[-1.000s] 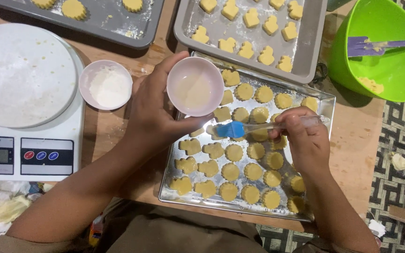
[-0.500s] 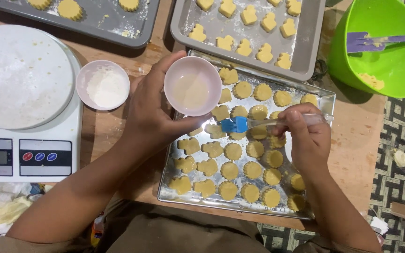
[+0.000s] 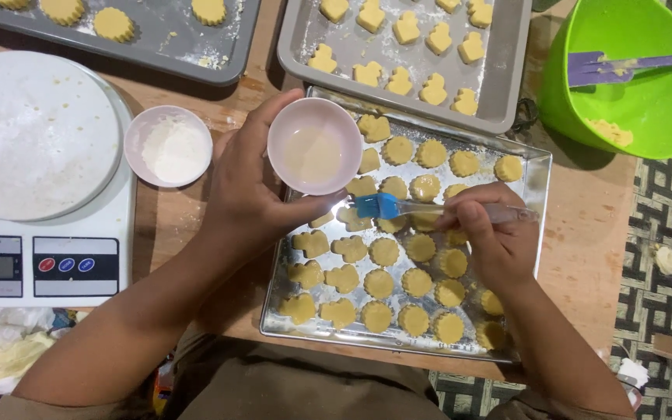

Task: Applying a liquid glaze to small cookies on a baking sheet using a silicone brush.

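My left hand [image 3: 254,194] holds a small pale pink bowl [image 3: 314,146] of cloudy liquid above the shiny metal baking tray [image 3: 538,180]. My right hand [image 3: 495,237] grips a clear-handled pastry brush with blue bristles [image 3: 376,206]. The bristles touch a yellow cookie near the tray's upper left, just under the bowl. Several rows of round and flower-shaped raw cookies [image 3: 386,284] fill the tray.
A second grey tray [image 3: 499,93] of cut cookies and a third tray [image 3: 188,54] lie at the back. A green bowl [image 3: 624,85] with a purple spatula sits right. A small bowl of flour [image 3: 169,146] and a white kitchen scale [image 3: 40,194] stand left.
The brush tip has shifted slightly right and down over the cookies. The bowl in my left hand stays in about the same place.
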